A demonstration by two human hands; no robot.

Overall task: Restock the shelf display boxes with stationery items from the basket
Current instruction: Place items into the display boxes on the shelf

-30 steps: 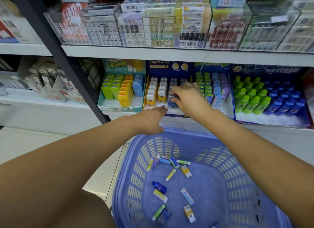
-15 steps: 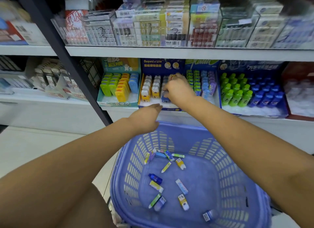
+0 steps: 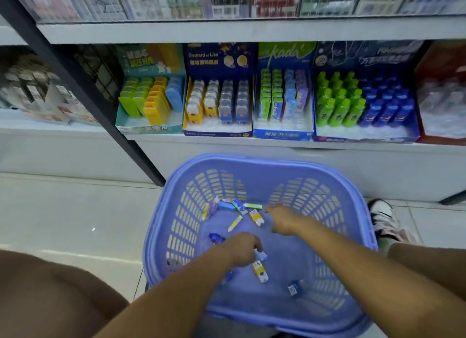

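- Stationery items [image 3: 238, 206] lie loose in the bottom of the purple basket [image 3: 353, 211], around the hands.
- Left hand [image 3: 240, 249]: fingers bent down onto a pale-blue item [image 3: 261, 255] (gripped or only touched, I cannot tell); a yellow item [image 3: 260, 274] lies just nearer than its fingertips.
- Right hand [image 3: 283, 220]: blurred, so its grasp cannot be told; a smaller yellow piece [image 3: 256, 217] lies just left of its fingertips.
- Display boxes [image 3: 218, 60] stand on the shelf [image 3: 227, 142], well beyond both hands.
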